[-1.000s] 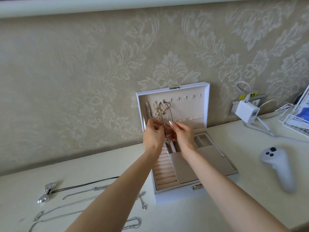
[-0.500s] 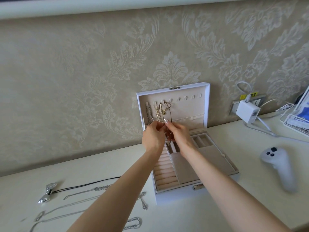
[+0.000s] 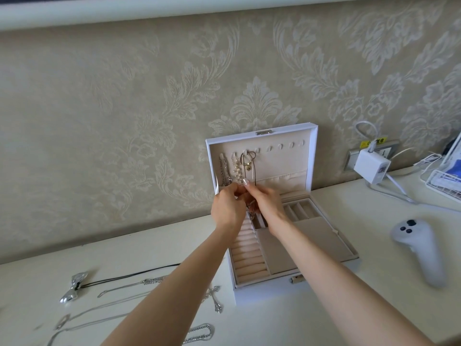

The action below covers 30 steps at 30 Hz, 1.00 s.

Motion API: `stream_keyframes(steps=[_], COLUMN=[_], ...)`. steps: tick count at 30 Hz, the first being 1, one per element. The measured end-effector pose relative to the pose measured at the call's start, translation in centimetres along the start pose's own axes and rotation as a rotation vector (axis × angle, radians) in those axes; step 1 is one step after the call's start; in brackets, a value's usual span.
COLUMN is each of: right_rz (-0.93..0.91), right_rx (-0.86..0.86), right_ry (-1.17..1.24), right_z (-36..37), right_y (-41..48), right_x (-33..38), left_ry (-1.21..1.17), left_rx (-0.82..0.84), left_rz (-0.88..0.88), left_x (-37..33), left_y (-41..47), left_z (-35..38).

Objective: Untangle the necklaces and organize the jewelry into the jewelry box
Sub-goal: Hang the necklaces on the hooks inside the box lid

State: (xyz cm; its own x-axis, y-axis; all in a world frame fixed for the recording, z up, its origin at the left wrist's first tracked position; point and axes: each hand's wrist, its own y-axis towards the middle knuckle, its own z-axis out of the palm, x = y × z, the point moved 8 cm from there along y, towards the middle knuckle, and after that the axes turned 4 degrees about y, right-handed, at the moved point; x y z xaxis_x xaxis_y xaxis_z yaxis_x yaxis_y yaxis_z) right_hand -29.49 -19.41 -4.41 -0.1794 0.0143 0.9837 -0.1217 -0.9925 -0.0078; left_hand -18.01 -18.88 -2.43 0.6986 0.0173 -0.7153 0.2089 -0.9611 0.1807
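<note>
A cream counter (image 3: 149, 248) is backed by patterned wallpaper (image 3: 124, 96). On it an open jewelry box (image 3: 311, 156) is stood; in its upright lid a cord necklace (image 3: 253, 171) is hung, pinched low by curled fingers of the left hand (image 3: 228, 208) and right hand (image 3: 267, 203). Left of the box, silver necklaces (image 3: 129, 285) are laid.

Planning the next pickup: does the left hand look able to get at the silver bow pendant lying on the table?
Probably yes: the bow pendant lies uncovered on the table to the left of the left hand, though that hand now pinches the hanging necklace at the box lid.
</note>
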Motion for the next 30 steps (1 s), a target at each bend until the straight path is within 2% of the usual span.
stream_keyframes(steps=[5, 11, 14, 22, 27, 30], right_rz=[-0.037, -0.009, -0.013, 0.046, 0.024, 0.003], right_rx=[-0.002, -0.013, -0.014, 0.002, -0.044, -0.111], right_ry=[-0.036, -0.024, -0.091, -0.016, 0.07, 0.096], right_z=[0.2, -0.1, -0.1, -0.5, -1.3, -1.9], right_y=[0.5, 1.0, 1.4, 1.1, 0.8, 0.6], right_x=[0.0, 0.0, -0.2, -1.1, -0.9, -0.7], left_ry=[0.065, 0.192, 0.343, 0.474, 0.462, 0.497], left_rx=[-0.008, -0.255, -0.171, -0.023, -0.026, -0.156], left_rz=[0.07, 0.306, 0.369, 0.295, 0.319, 0.499], left_x=[-0.1, -3.2, -5.1, -4.5, -4.8, -5.7], left_y=[-0.1, -1.8, -0.9, 0.1, 0.3, -0.1], left_z=[0.0, -2.3, -1.5, -0.5, -0.8, -1.2])
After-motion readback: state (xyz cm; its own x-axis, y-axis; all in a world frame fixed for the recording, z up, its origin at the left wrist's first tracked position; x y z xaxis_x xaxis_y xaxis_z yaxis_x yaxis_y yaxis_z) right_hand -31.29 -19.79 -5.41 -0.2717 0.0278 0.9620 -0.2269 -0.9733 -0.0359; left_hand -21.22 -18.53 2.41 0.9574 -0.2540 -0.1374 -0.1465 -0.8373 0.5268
